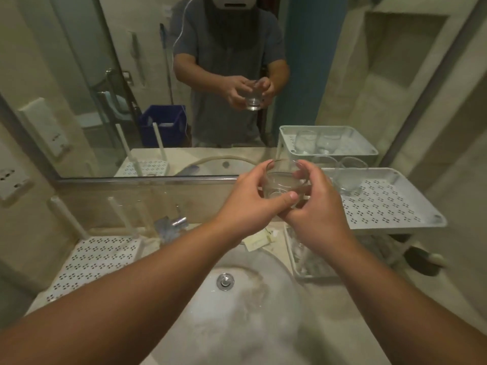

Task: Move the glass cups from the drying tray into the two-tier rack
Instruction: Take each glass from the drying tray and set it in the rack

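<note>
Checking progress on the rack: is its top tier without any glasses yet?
No: two glass cups stand at the back of the rack's top tier.

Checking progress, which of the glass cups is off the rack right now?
The glass cup gripped by both hands, left hand and right hand; the others sit on the rack.

The two-tier rack's top shelf point(390, 204) lies open in front; two glass cups point(345, 177) crowd its back-left corner.

A pale stone counter point(329, 306) holds a round sink point(237, 312), a holed white tray point(92, 262) at left, and a two-tier rack point(382, 204) at right.
</note>
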A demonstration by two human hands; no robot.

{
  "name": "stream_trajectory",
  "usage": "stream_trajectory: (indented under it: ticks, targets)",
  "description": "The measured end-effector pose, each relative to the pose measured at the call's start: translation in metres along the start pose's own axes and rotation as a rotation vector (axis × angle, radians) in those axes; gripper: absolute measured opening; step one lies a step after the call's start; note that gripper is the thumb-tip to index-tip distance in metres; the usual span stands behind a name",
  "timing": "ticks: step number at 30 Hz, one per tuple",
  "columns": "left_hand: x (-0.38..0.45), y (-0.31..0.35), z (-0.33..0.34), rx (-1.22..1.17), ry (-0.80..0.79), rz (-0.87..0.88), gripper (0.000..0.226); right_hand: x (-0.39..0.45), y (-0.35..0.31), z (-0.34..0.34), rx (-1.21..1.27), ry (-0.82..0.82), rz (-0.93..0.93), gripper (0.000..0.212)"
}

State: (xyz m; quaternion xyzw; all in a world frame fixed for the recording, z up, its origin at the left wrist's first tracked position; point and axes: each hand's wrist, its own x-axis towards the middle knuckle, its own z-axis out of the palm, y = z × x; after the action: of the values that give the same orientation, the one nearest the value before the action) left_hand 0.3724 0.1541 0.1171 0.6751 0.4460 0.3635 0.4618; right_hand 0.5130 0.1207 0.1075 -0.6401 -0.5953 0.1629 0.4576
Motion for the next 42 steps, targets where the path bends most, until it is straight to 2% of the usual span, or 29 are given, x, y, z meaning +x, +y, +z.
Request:
stream_trajectory:
  ticks: [3,6,7,11,14,20,23,28,42]
  targets:
    - [0.010,0.009,0.029,-0.009,-0.024,-0.003,0.084,0.007,0.020,-0.024,-0.029,0.006,0.013,0.089]
    - [0.023,0.020,0.061,-0.031,-0.019,-0.001,0.056,0.015,0.043,-0.049,-0.038,0.028,0.029,0.090]
    - [0.027,0.023,0.071,-0.048,-0.017,-0.003,0.053,0.018,0.050,-0.056,-0.040,0.037,0.036,0.089]
    - [0.045,0.030,0.115,-0.069,0.007,-0.042,0.060,0.030,0.084,-0.083,-0.052,0.075,0.080,0.085]
    - [0.060,0.029,0.148,-0.063,0.012,-0.072,0.056,0.043,0.111,-0.100,-0.048,0.104,0.135,0.085]
    - [0.077,0.027,0.201,-0.065,-0.039,-0.123,0.051,0.056,0.163,-0.122,-0.083,0.104,0.216,0.082]
    - [0.082,0.023,0.219,-0.040,-0.055,-0.151,0.060,0.060,0.181,-0.127,-0.127,0.070,0.237,0.082]
    - [0.088,0.017,0.234,0.038,-0.068,-0.162,0.069,0.069,0.202,-0.129,-0.140,0.030,0.281,0.082]
    - [0.088,0.013,0.240,0.069,-0.086,-0.197,0.066,0.075,0.217,-0.126,-0.205,-0.010,0.316,0.088]
